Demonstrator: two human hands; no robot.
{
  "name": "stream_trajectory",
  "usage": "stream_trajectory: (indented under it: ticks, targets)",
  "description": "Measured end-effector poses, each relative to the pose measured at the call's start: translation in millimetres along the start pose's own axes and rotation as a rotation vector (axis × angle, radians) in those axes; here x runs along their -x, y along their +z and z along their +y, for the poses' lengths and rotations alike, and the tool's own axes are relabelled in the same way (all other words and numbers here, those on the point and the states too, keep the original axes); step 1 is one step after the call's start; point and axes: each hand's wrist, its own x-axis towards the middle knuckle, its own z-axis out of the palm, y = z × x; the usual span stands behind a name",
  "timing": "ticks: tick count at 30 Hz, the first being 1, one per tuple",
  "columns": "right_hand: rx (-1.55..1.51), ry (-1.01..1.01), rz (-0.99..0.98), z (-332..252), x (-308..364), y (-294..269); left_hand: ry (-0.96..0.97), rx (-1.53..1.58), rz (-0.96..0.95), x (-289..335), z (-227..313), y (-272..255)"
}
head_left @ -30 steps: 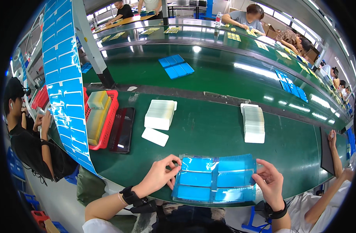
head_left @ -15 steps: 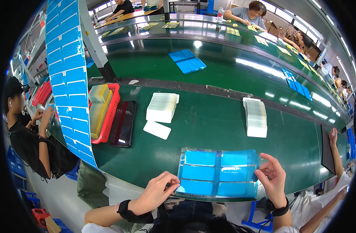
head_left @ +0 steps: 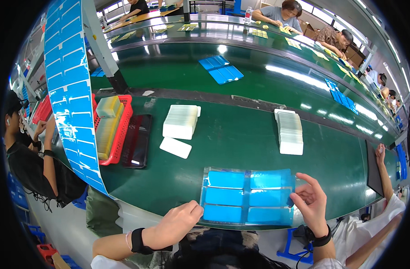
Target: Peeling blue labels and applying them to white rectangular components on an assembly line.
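Note:
A clear film sheet with several blue rectangular panels [head_left: 225,196] lies at the near edge of the green table, in front of me. My left hand [head_left: 180,224] is closed, its curled fingertips at the sheet's lower left edge. My right hand [head_left: 311,201] has its thumb on the sheet's right edge, with the index finger raised apart and the other fingers bent behind. Beyond the sheet stand two stacks of pale cards, a left stack [head_left: 180,122] and a right stack [head_left: 289,132]. One loose white card [head_left: 176,148] lies before the left stack.
A red basket [head_left: 126,121] of yellowish cards and a dark phone-like slab [head_left: 137,141] are at left. A long blue-panelled strip [head_left: 70,80] hangs beside a post [head_left: 104,49]. Another blue sheet [head_left: 220,69] lies on the green belt. Co-workers sit around.
The view has shifted slightly, so most things appear a little further left. My left fingers have curled in more at the sheet's edge; my right hand stays at the right edge.

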Motion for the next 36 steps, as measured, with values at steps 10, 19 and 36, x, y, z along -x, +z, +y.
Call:
stream_trajectory:
  ticks: [10, 19, 36]
  targets:
    - [0.022, 0.111, -0.037, 2, 2, -3, 0.15, -0.258, -0.138, -15, 11, -16]
    - [-0.055, 0.148, -0.062, -9, -3, -6, 0.375, -0.551, -0.02, -10, 43, -7]
    - [-0.043, 0.018, -0.103, -22, -1, 0, 0.569, -0.485, -0.117, -36, 76, 54]
